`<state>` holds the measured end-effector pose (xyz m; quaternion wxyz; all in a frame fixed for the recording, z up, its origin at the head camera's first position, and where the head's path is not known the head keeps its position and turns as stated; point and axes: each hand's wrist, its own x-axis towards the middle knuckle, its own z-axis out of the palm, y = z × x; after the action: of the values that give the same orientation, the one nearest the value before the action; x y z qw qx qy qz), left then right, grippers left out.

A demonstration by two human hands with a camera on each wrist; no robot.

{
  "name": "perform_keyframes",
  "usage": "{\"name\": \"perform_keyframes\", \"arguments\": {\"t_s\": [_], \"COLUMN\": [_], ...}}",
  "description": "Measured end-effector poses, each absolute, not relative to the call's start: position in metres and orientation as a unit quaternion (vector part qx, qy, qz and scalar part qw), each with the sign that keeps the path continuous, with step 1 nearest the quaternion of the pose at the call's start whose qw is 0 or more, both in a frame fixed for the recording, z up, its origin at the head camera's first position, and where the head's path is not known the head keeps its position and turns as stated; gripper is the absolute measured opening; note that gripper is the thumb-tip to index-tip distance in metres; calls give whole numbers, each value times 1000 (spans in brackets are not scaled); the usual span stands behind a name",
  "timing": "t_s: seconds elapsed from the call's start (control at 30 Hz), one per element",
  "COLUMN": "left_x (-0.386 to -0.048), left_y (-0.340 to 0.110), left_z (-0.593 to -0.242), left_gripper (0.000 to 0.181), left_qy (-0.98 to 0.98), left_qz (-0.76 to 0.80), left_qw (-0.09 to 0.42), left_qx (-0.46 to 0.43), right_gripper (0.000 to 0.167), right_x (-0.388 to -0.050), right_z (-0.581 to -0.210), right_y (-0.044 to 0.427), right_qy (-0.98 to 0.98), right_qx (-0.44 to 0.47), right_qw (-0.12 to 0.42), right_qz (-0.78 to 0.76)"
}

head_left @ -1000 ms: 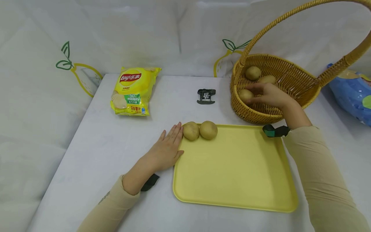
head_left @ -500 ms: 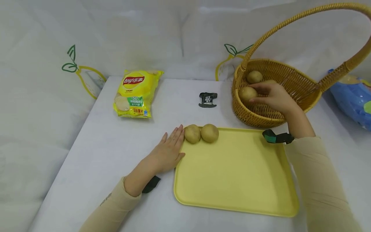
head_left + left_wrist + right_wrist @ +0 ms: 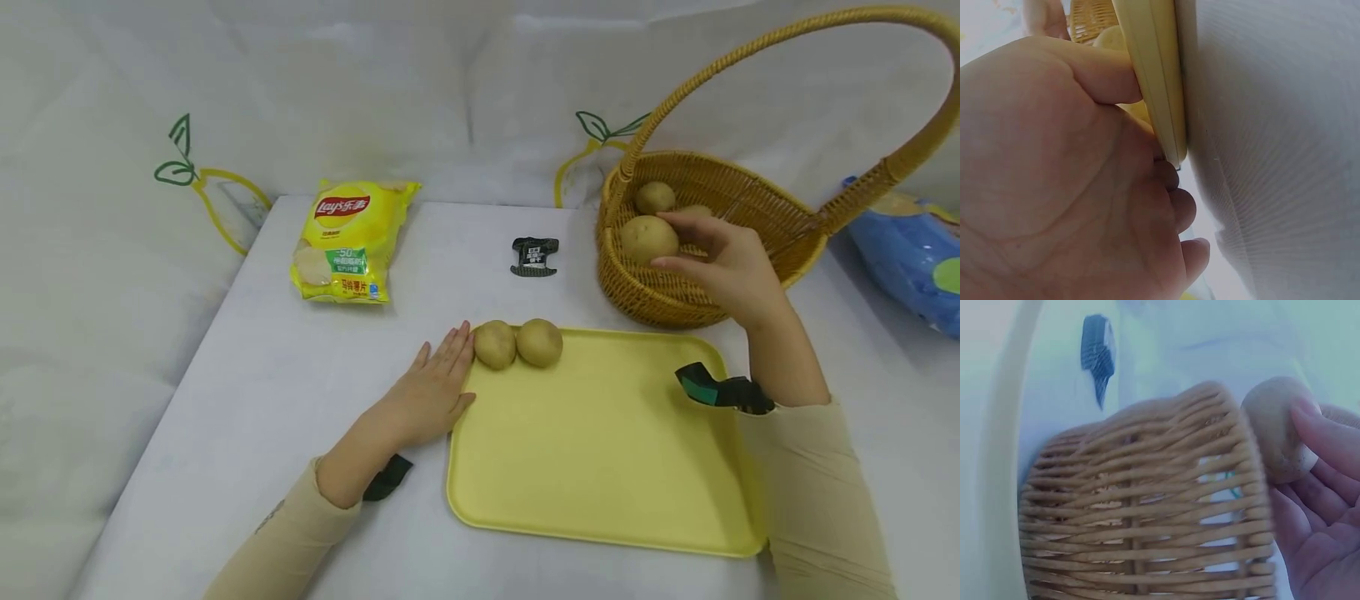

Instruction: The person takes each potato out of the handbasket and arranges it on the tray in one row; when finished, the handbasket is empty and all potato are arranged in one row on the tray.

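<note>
A potato (image 3: 647, 240) is pinched between the thumb and fingers of my right hand (image 3: 738, 271), above the near left part of the wicker basket (image 3: 637, 296). In the right wrist view the same potato (image 3: 1279, 428) shows beside the basket's rim. Two more potatoes, one of them round (image 3: 655, 197) and the other partly hidden behind the hand (image 3: 696, 213), lie in the basket. My left hand (image 3: 427, 396) rests with straight fingers on the left edge of the yellow tray (image 3: 600, 450). Two potatoes, a left one (image 3: 495, 344) and a right one (image 3: 539, 342), sit side by side in the tray's far left corner.
A yellow bag of potato chips (image 3: 352, 242) lies at the back left. Behind the tray is a small black packet (image 3: 535, 257). The basket's tall handle (image 3: 780, 50) arches over it, and a blue bag (image 3: 911, 258) lies to its right.
My right hand has lifted the potato up from inside the basket and drawn it slightly toward me. The left hand stays at the tray's edge.
</note>
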<state>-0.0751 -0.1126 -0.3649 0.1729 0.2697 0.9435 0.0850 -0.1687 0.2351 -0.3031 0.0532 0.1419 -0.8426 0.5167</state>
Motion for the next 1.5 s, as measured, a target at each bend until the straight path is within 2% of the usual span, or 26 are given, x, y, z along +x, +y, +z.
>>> {"name": "perform_keyframes", "arguments": {"t_s": [0.3,0.47,0.83,1.03,1.27,1.5], "left_x": [-76,-75,-76,-76,-76,-77], "left_y": [-116,-115,-115,-114,-112,-114], "left_z": [-365,-364,-363,-365,-366,-366], "left_gripper": [69,69,68,68,69,69], "left_qy": [942,941,942,941,940,940], "left_qz": [94,99,90,89,93,89], "left_qw": [173,174,175,182,181,180], "left_qx": [271,272,273,271,273,275], "right_gripper": [46,47,49,44,50,51], "right_x": [-148,-130,-88,-83,-87,-89], "right_z": [-298,-300,-320,-339,-357,-361], "right_y": [225,221,217,205,191,183], "right_qy": [-775,-799,-803,-826,-836,-826], "right_qx": [135,128,144,120,50,12], "right_qw": [47,52,6,-31,-99,-111], "right_qz": [616,586,578,550,537,552]}}
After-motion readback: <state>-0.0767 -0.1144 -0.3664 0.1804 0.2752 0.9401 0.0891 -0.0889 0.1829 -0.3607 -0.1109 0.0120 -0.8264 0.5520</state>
